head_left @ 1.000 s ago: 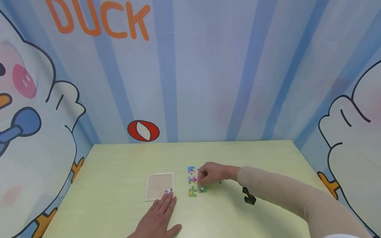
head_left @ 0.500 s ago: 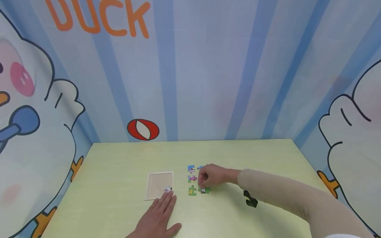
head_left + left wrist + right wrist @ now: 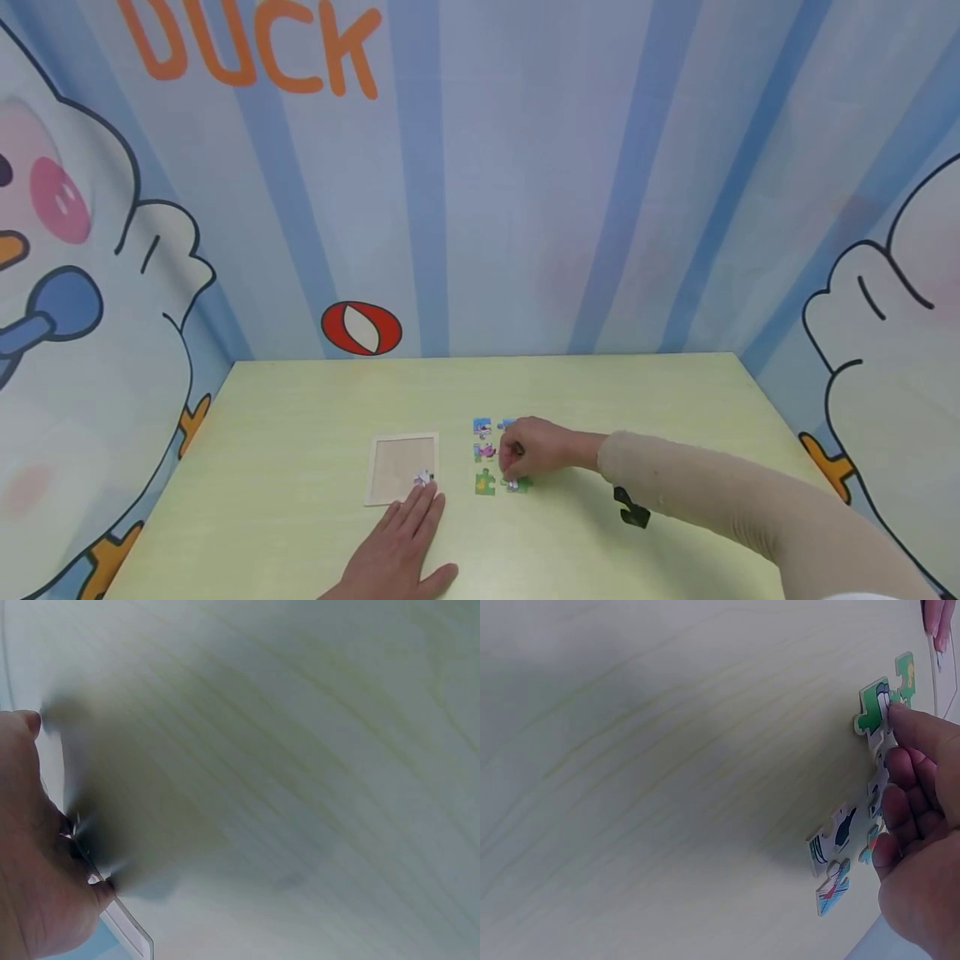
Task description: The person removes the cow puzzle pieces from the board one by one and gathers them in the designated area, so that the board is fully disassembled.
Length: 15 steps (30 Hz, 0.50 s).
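My left hand [image 3: 397, 542] lies flat with fingers straight, fingertips on the near rim of the pale puzzle frame [image 3: 371, 471]. A white puzzle piece [image 3: 423, 477] shows in the frame's lower right corner, just beyond those fingertips. My right hand [image 3: 534, 443] pinches a green and white puzzle piece [image 3: 873, 712] low over the table, its thumb tip at the piece's edge and its other fingers curled. To the left of this hand stand a blue piece [image 3: 482, 427], a pink figure piece [image 3: 484, 452] and a green piece [image 3: 485, 482] in a column.
Beneath the right hand, a black and white piece [image 3: 831, 840] and a blue and red piece [image 3: 832, 889] lie on the table [image 3: 300, 417]. A black object [image 3: 632, 508] shows under the right sleeve [image 3: 690, 475]. A striped cloth backdrop [image 3: 510, 208] rises behind the table.
The green and white piece under my right hand has shifted slightly right and toward me. That hand has lowered a little, while the left hand stays in place.
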{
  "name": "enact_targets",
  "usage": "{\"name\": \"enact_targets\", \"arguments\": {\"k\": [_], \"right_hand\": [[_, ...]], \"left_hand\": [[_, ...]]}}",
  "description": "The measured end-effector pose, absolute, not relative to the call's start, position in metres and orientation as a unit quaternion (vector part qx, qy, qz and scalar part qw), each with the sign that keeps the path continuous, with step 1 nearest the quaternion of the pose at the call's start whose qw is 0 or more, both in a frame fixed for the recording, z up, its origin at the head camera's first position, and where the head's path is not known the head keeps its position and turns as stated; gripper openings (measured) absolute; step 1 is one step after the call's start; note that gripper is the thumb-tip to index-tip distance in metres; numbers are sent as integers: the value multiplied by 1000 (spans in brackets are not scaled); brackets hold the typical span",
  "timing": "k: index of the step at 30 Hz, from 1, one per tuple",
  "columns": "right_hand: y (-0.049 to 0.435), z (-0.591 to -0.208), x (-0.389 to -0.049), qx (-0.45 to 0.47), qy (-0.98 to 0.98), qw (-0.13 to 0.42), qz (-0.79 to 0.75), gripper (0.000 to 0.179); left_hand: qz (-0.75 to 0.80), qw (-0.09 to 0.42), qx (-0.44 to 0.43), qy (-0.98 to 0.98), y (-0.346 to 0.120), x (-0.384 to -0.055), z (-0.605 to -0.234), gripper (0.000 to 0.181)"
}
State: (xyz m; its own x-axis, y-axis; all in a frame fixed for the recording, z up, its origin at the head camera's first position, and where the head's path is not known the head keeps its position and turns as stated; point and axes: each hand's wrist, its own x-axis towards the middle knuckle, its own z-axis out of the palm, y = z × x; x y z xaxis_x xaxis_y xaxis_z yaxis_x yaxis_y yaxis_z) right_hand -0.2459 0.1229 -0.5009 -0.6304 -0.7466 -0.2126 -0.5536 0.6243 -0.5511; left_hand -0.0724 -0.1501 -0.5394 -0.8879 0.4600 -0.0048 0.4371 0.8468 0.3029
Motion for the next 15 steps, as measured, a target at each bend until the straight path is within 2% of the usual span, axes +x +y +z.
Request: {"name": "enact_targets", "arguments": {"k": [10,15], "right_hand": [[117,-494,-249,-402,872,188,-206,16],[110,-486,-251,-394,875,194,-203,17]], "left_hand": [[144,40,234,961,-150,-72,-537,89],[139,35,236,961,-151,-73,-539,89]]}}
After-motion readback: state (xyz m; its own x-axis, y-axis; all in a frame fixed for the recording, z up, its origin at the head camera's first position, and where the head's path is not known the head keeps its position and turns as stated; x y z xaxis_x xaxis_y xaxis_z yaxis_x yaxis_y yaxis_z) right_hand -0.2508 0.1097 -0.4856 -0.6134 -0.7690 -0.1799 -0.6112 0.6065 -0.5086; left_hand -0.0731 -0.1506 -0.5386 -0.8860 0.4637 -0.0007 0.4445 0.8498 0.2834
